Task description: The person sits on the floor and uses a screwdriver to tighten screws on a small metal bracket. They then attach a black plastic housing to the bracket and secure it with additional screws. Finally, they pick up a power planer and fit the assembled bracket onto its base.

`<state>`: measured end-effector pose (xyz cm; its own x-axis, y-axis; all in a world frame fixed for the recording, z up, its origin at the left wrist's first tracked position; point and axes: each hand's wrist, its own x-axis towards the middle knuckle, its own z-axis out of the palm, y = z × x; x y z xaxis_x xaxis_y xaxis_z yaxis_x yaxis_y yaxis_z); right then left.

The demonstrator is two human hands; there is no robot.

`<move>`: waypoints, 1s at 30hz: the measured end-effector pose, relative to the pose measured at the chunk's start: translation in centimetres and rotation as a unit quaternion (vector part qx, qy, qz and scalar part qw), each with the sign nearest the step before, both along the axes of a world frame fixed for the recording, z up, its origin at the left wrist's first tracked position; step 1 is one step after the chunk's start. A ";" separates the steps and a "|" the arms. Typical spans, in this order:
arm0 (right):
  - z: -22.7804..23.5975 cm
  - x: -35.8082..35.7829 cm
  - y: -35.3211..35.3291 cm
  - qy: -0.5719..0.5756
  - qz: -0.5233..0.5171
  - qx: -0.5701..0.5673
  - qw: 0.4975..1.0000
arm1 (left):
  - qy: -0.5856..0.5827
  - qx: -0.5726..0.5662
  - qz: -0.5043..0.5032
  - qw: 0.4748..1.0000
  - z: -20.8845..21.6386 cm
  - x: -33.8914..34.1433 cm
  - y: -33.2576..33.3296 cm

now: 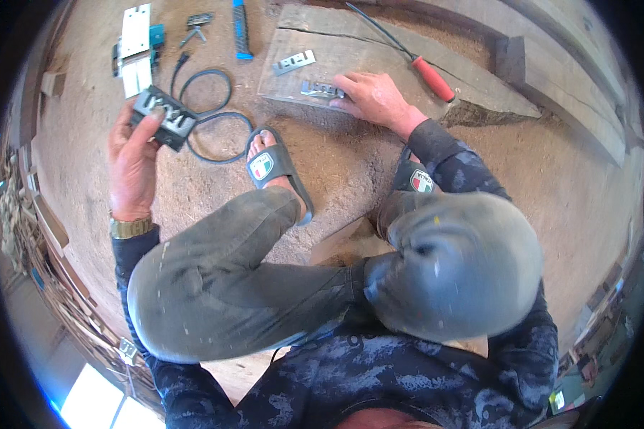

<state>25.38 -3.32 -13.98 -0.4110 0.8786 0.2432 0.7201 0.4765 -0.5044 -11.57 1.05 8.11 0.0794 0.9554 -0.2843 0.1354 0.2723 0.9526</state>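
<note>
L hand [131,161] grips dark block [164,114] w/ metal clamp; R hand [371,96] flat, fingers on metal plate [322,89] atop board [379,61], near screwdriver [422,68].

Shield-shaped green-white-red badge [261,166] on left sandal strap; matching badge [421,181] on right sandal.

Bare floor between the hands, clutter beyond

Sawdust floor [336,164] near the sandalled foot [275,168] lies open; far left, the black cable [215,118] and electric planer [136,46] block; far right, the red-handled screwdriver [431,77] crosses the plank [379,53].
</note>
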 end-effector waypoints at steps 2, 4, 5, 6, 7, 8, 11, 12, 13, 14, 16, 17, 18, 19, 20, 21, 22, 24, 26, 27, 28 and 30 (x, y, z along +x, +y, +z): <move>-0.5 -0.1 -0.3 0.017 -0.034 0.015 0.999 | 0.004 0.044 0.001 0.999 3.8 -3.3 -1.9; 0.0 -0.2 -0.3 -0.022 -0.044 0.031 0.998 | 0.043 0.058 0.054 0.996 7.2 -6.7 -4.2; 0.7 -0.2 -0.3 -0.049 -0.058 0.025 0.997 | 0.051 0.069 0.074 0.994 8.7 -8.3 -5.6; 1.8 -0.3 -0.3 -0.012 -0.080 -0.002 0.997 | 0.066 0.074 0.109 0.989 9.9 -9.7 -6.8; 3.2 -0.5 -0.4 0.015 -0.110 -0.046 0.993 | 0.071 0.085 0.103 0.988 10.9 -11.0 -7.8; 5.0 -0.8 -0.6 0.032 -0.149 -0.109 0.982 | 0.081 0.094 0.114 0.986 11.7 -12.1 -8.7; 12.1 -1.6 -1.2 0.203 -0.078 -0.157 0.963 | 0.093 0.102 0.109 0.984 12.5 -13.8 -9.4; 14.9 -1.6 -1.6 0.254 -0.042 -0.171 0.951 | 0.101 0.111 0.127 0.981 12.4 -13.9 -9.2; 17.7 -1.7 -2.2 0.243 -0.033 -0.165 0.955 | 0.097 0.123 0.126 0.980 11.8 -13.7 -8.9; 20.5 -1.8 -2.6 0.241 -0.013 -0.152 0.958 | 0.085 0.128 0.084 0.984 11.2 -13.3 -8.1; 25.2 -2.5 -2.7 0.237 0.019 -0.143 0.961 | 0.079 0.116 0.052 0.989 9.7 -12.3 -6.5; 27.2 -2.9 -2.6 0.238 0.028 -0.139 0.961 | 0.067 0.112 0.038 0.991 8.8 -11.6 -5.7; 28.8 -3.2 -2.0 0.241 0.038 -0.130 0.961 | 0.090 0.104 0.022 0.990 8.5 -11.3 -5.1; 30.0 -3.4 -1.6 0.236 0.047 -0.133 0.961 | 0.112 0.091 0.001 0.990 8.1 -11.0 -4.6; 30.6 -3.7 -1.1 0.235 0.057 -0.142 0.960 | 0.137 0.071 -0.010 0.988 7.7 -10.8 -4.0; 30.9 -4.0 -0.4 0.237 0.062 -0.156 0.957 | 0.161 0.086 -0.013 0.983 7.3 -10.6 -3.7; 30.7 -4.3 0.5 0.256 0.070 -0.180 0.947 | 0.171 0.076 -0.020 0.982 6.9 -10.4 -3.0; 29.2 -4.8 2.2 0.301 0.068 -0.251 0.917 | 0.194 0.059 -0.047 0.978 5.9 -10.0 -1.5; 26.8 -4.8 3.6 0.330 0.048 -0.315 0.889 | 0.190 0.033 -0.069 0.979 4.2 -9.3 0.3; 25.2 -4.9 4.3 0.338 0.032 -0.333 0.880 | 0.182 0.018 -0.086 0.979 3.1 -8.8 1.5; 23.4 -4.7 5.1 0.345 0.016 -0.351 0.870 | 0.173 0.003 -0.104 0.979 2.0 -8.2 2.6; 19.3 -4.6 6.1 0.354 -0.007 -0.350 0.867 | 0.164 -0.019 -0.103 0.981 -0.7 -6.5 5.0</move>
<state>20.74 2.81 5.33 -0.3646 0.9166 -0.1642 0.1153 -0.1305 -0.9847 -18.08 6.10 7.45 0.1672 0.9169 -0.3623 0.4882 0.2422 0.8384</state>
